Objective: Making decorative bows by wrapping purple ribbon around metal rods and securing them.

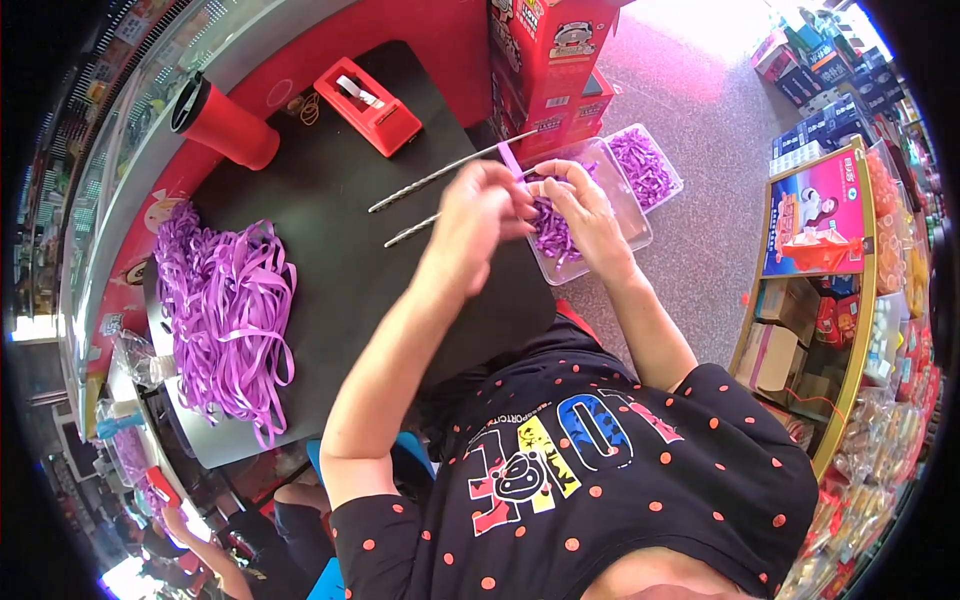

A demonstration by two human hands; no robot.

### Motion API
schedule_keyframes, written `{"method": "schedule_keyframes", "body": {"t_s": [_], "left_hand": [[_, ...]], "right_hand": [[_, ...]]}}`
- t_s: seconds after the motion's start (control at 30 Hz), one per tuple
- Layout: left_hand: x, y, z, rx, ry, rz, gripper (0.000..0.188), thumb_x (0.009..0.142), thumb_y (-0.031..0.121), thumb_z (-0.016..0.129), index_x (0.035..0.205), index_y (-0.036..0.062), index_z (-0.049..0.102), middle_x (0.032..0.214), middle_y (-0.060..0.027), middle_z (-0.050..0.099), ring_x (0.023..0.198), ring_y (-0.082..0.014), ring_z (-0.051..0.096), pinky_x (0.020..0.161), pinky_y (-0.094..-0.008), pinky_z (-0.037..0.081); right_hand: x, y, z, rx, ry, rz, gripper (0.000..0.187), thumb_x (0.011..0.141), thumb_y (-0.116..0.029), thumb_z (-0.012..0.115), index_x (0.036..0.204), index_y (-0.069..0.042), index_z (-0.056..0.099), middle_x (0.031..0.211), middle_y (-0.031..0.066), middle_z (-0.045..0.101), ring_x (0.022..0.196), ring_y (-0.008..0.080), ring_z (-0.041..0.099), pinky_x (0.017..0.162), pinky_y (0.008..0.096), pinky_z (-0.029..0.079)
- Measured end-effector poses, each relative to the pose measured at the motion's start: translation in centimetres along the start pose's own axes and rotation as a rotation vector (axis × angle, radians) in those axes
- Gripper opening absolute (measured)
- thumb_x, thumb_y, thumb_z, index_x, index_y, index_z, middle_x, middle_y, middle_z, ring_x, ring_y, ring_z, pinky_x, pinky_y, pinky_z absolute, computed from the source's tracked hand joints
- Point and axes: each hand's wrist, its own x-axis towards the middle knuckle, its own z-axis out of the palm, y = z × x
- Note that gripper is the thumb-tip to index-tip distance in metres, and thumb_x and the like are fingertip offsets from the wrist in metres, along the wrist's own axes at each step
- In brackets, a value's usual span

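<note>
My right hand is closed in a pinch at the end of a short purple ribbon, above a clear plastic tub. Motion smears my left hand, close beside the right fingertips; its grip does not show clearly. Short purple ribbon pieces lie in the tub under my hands. Two thin twisted metal rods, one farther and one nearer, rest on the black table and reach toward the tub. On the table's left lies a big heap of long purple ribbons.
A red tape dispenser and a red tumbler stand at the table's far side. Behind the tubs are red cartons. A second tub holds more purple pieces. Shelves line the right; another person is at lower left.
</note>
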Motion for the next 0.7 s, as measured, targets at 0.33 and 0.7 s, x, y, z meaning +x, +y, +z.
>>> {"method": "schedule_keyframes", "body": {"t_s": [0.33, 0.7], "left_hand": [[0.8, -5.0, 4.6, -0.811, -0.002, -0.248, 0.051, 0.097, 0.05, 0.038, 0.126, 0.0073, 0.037, 0.123, -0.0118, 0.043, 0.117, -0.0248, 0.043, 0.101, -0.0439, 0.034], [1.6, -7.4, 3.7, -0.914, -0.181, -0.049, 0.069, 0.092, 0.06, 0.039, 0.141, 0.0166, 0.019, 0.142, -0.0071, 0.021, 0.134, -0.0247, 0.018, 0.111, -0.0492, 0.014]], "right_hand": [[2.2, -1.1, -0.2, -0.019, -0.01, 0.024, 0.042, 0.094, -0.036, 0.054, 0.116, 0.0, 0.053, 0.096, 0.0092, 0.061, 0.09, 0.0146, 0.061, 0.079, 0.0286, 0.046], [1.9, -2.3, -0.3, -0.25, 0.057, -0.028, 0.029, 0.094, -0.026, 0.057, 0.111, -0.003, 0.059, 0.089, 0.0093, 0.067, 0.081, 0.0129, 0.063, 0.069, 0.0271, 0.048]]}}
